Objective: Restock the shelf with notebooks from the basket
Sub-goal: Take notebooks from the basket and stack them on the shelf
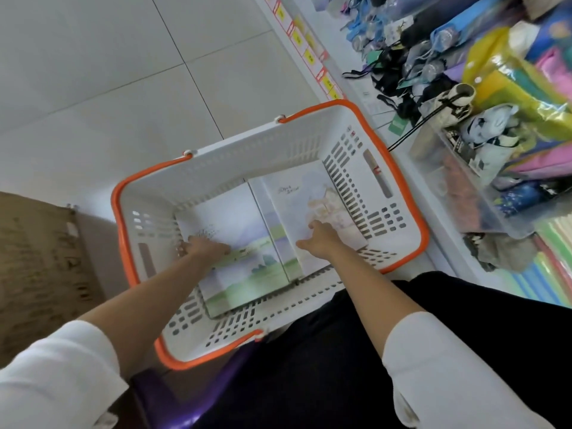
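A white basket (247,150) with orange rim and handles stands on the floor below me. Two stacks of pale illustrated notebooks lie in it: a left stack (238,224) and a right stack (294,205) that leans up against the right wall. My left hand (201,247) rests on the left stack's left edge, fingers curling over that edge. My right hand (318,239) lies on the right stack's cover with fingers extended. The shelf (399,150) runs along the right side.
The shelf holds folded umbrellas (433,26), a clear bin (458,187) and colourful packaged goods (526,82). Yellow price tags (309,57) line its edge. A brown cardboard box (37,258) sits at left. A purple stool (192,394) shows under my dark trousers. White tiles cover the floor.
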`<state>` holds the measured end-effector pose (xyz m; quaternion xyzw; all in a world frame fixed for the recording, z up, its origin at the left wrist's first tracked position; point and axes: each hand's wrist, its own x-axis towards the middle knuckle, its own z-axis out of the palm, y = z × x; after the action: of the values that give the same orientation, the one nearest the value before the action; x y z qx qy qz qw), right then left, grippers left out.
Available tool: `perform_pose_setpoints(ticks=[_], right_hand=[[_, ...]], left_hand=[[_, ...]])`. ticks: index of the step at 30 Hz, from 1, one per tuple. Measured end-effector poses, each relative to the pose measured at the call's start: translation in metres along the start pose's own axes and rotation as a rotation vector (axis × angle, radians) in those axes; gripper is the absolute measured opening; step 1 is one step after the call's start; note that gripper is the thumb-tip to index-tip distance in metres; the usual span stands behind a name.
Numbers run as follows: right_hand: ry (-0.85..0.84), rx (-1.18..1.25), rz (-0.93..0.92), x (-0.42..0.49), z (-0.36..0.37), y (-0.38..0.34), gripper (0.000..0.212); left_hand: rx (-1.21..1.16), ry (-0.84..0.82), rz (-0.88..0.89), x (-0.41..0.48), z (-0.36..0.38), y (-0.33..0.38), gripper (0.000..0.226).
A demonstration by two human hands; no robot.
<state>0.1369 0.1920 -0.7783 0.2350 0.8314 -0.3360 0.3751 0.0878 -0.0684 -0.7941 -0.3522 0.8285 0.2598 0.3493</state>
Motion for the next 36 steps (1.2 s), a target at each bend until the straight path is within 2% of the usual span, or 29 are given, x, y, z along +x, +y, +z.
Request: perform_pose_setpoints(ticks=[1,2,4,8,12,17,19,21,23,26,28,30,32,34,36], right_hand=[[0.004,0.020,0.023,0.003,0.001,0.001,0.076],[0.002,0.058,0.046,0.006,0.002,0.001,0.079],[-0.006,0.090,0.066,0.012,0.004,0.001,0.085],[0.014,-0.107,0.042,0.021,0.010,0.002,0.094],[0.043,-0.280,0.024,0.017,0.018,0.002,0.104],[0.118,-0.490,0.004,0.018,0.022,-0.007,0.107],[0.106,-0.538,-0.037,0.016,0.019,-0.012,0.097],[0.092,-0.484,-0.100,0.012,0.014,-0.019,0.067],[0.024,-0.323,-0.151,0.002,0.007,-0.035,0.034],[-0.179,-0.007,-0.254,-0.026,0.015,-0.078,0.009],[-0.243,0.074,-0.324,-0.048,0.042,-0.104,0.011],[-0.240,0.030,-0.374,-0.059,0.073,-0.117,0.016],[-0.255,-0.074,-0.414,-0.058,0.091,-0.114,0.029],[-0.269,-0.105,-0.424,-0.055,0.085,-0.104,0.052],[-0.233,0.022,-0.374,-0.056,0.064,-0.093,0.053]], left_hand=[[-0.033,0.009,-0.010,-0.007,-0.002,0.002,0.099],[-0.054,0.015,-0.014,-0.002,-0.006,0.000,0.100],[-0.177,0.044,-0.055,0.011,-0.011,-0.002,0.090],[-0.515,0.045,-0.063,0.034,-0.012,-0.009,0.079],[-0.593,-0.171,-0.004,0.012,-0.020,-0.010,0.039],[-0.760,-0.462,-0.013,-0.005,-0.032,-0.013,0.027],[-0.763,-0.547,-0.013,-0.013,-0.036,-0.010,0.030],[-0.746,-0.594,-0.001,-0.018,-0.039,-0.007,0.038],[-0.756,-0.601,0.021,-0.018,-0.039,-0.007,0.047],[-0.783,-0.606,0.064,-0.019,-0.037,-0.007,0.058],[-0.783,-0.626,0.084,-0.024,-0.039,-0.005,0.066],[-0.715,-0.631,0.113,-0.032,-0.042,-0.003,0.072],[-0.630,-0.530,0.108,-0.032,-0.043,-0.006,0.075],[-0.632,-0.376,0.107,-0.028,-0.043,-0.009,0.060],[-0.657,-0.369,0.123,-0.033,-0.047,-0.007,0.043]])
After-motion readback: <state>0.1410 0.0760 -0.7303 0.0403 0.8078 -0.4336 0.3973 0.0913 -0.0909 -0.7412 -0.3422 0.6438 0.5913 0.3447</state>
